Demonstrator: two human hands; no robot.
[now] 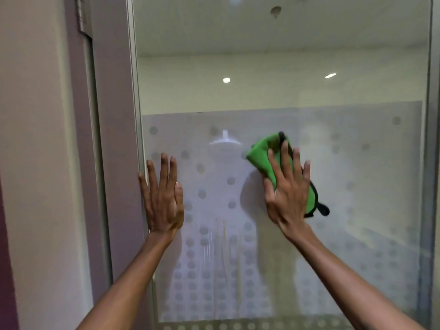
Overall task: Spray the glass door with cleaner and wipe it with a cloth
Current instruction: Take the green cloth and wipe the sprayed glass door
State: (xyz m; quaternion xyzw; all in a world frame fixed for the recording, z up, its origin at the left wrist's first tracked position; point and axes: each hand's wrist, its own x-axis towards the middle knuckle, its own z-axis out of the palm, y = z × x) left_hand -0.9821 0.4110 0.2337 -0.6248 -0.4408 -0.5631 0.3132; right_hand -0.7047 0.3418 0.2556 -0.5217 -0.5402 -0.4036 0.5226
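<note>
The glass door (357, 91) fills most of the view, clear above and frosted with grey dots below. My right hand (288, 189) lies flat on a folded green cloth (262, 156) with black trim and presses it against the frosted part near the middle. My left hand (163, 198) rests flat on the glass at its left edge, fingers spread and pointing up, holding nothing. Thin streaks of liquid (221, 246) run down the glass between my arms. No spray bottle is in view.
A grey metal door frame (114, 139) runs down the left side, with a pale wall (31, 139) beyond it. Another metal upright (432, 163) borders the glass on the right. A shower head (225, 139) shows faintly through the glass.
</note>
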